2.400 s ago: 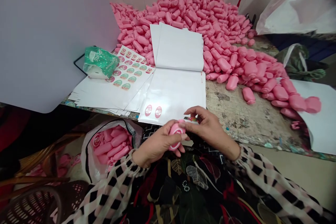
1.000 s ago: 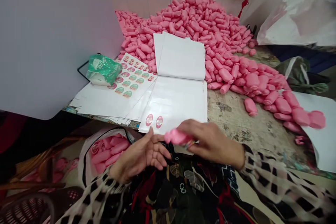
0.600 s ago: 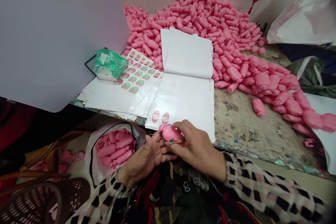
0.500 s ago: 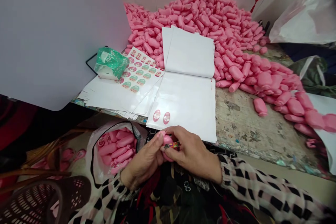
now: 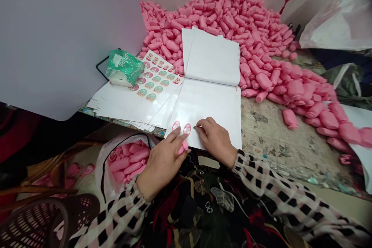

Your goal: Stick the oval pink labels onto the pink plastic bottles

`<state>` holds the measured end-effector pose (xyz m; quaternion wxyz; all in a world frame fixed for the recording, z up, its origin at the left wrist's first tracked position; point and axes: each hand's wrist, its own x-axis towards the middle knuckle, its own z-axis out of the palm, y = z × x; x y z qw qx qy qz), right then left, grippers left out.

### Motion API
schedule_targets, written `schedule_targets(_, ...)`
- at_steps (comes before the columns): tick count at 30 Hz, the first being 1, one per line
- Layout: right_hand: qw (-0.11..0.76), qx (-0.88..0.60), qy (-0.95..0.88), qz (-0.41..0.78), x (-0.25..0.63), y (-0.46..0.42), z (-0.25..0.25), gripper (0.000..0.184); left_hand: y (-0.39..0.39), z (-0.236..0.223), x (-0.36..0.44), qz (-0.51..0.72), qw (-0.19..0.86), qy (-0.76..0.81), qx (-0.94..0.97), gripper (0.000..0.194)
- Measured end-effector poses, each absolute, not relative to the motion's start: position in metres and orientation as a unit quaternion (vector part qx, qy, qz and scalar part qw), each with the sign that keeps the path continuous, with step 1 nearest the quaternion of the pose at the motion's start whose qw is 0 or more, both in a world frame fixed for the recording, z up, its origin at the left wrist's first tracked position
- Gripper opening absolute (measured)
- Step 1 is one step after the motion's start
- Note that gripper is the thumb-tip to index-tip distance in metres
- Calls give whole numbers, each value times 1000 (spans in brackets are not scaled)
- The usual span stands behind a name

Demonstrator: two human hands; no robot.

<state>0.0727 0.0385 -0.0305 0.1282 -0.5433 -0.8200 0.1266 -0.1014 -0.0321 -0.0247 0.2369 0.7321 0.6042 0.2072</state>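
My left hand is closed around a small pink plastic bottle, mostly hidden by the fingers, at the front edge of a white sticker sheet. Two oval pink-and-white stickers remain on the sheet, a left one and a right one; my left fingertips reach over their lower edges. Just to their right, my right hand rests on the sheet with its fingers pinched. A small dark tip pokes out from that pinch, pointing at the right sticker; the rest of this tool is hidden.
Behind the sheets rises a large heap of pink bottles, spilling rightward along the worn table. Printed sticker sheets and a green packet lie at left. Below hangs a bag of bottles, near a brown plastic basket.
My hands have parted and moved forward onto the sheet. The right hand has left the bottle and now sits beside the stickers; the left still holds the bottle.
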Motion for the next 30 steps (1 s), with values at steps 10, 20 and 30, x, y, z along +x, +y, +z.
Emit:
schedule_targets(10, 82, -529, -841, 82, 69, 42, -28, 26, -40, -39, -89, 58, 145, 624, 766, 52)
schedule_targets(20, 111, -542, -822, 131, 65, 30, -32, 22, -41, -53, -88, 50, 94, 623, 775, 52)
schedule_targets(30, 155, -589, -769, 195, 57, 30, -36, 21, -43, -60, -85, 54, 80, 625, 775, 54)
